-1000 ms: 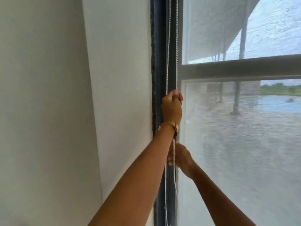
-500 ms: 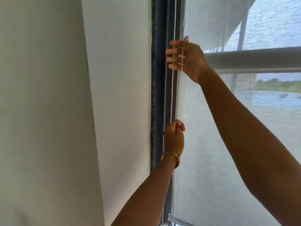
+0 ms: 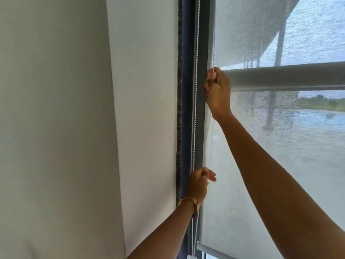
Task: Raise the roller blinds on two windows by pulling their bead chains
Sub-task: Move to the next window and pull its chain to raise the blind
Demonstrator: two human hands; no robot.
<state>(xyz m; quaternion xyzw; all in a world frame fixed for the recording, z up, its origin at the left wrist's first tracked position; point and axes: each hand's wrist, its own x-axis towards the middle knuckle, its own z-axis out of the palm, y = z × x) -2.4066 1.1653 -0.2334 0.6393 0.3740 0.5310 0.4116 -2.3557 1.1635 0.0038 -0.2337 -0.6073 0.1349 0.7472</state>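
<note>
A white bead chain [image 3: 195,90] hangs in two strands along the dark window frame [image 3: 187,109]. My right hand [image 3: 217,90] is closed around the right strand high up, level with the window's horizontal bar. My left hand [image 3: 199,183], with a gold bracelet on the wrist, sits lower and pinches the chain, its fingers partly loosened. The translucent grey roller blind [image 3: 280,165] covers the pane, and its bottom bar [image 3: 212,252] shows near the lower edge of the view.
A white wall [image 3: 56,128] and the white window reveal [image 3: 145,118] fill the left side. Through the blind I see a horizontal window bar [image 3: 289,77], water and a far green shore.
My right hand went from open beside the chain to closed around it, slightly lower. My left hand slid down the chain. The blind's bottom bar has risen a little.
</note>
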